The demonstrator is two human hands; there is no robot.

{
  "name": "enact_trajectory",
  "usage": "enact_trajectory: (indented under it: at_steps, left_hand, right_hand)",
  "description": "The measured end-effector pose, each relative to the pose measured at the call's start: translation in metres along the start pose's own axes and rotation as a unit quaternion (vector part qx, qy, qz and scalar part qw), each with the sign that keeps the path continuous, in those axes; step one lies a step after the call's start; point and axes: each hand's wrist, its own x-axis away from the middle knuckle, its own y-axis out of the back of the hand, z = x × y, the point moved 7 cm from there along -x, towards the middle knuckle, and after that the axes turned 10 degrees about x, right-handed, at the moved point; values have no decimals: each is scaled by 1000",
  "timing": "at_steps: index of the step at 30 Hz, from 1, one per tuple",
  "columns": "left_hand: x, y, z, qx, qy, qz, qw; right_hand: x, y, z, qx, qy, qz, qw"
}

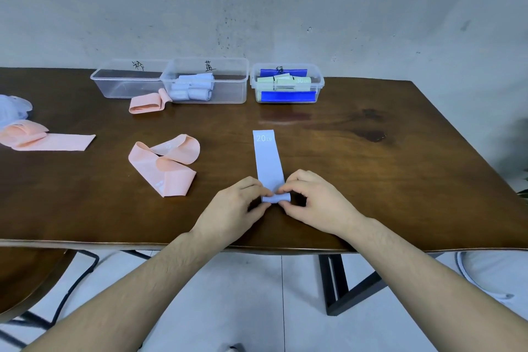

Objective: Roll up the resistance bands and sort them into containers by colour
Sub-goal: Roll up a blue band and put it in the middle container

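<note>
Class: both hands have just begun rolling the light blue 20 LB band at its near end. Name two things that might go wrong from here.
1. The light blue band has only a small roll pinched by the left hand and right hand; it may spring open or roll crooked.
2. The finished roll might land in the wrong box rather than the middle container.

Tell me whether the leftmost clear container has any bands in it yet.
Empty, as far as shows. The leftmost clear container shows only its bare bottom; a pink band lies on the table just outside it.

Plain workroom: bare concrete wall (257, 3), wooden table (371, 151), hand-labelled plastic sorting tubs (205, 80), tiled floor (257, 294).
</note>
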Motion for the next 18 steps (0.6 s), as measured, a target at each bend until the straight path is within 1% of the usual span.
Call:
enact_trajectory:
  at_steps: [4, 12, 18]
  left_hand:
    - [-2, 0, 1, -3, 7, -7, 1000]
    - [-5, -1, 1, -19, 6, 0, 1000]
    - [-5, -2, 2, -17, -2, -6, 1000]
  right_hand:
    - [4, 1, -1, -13, 9, -24, 1000]
    - [-4, -1, -4, -15, -5, -2, 1000]
    - [-6, 0, -5, -11, -7, -10, 1000]
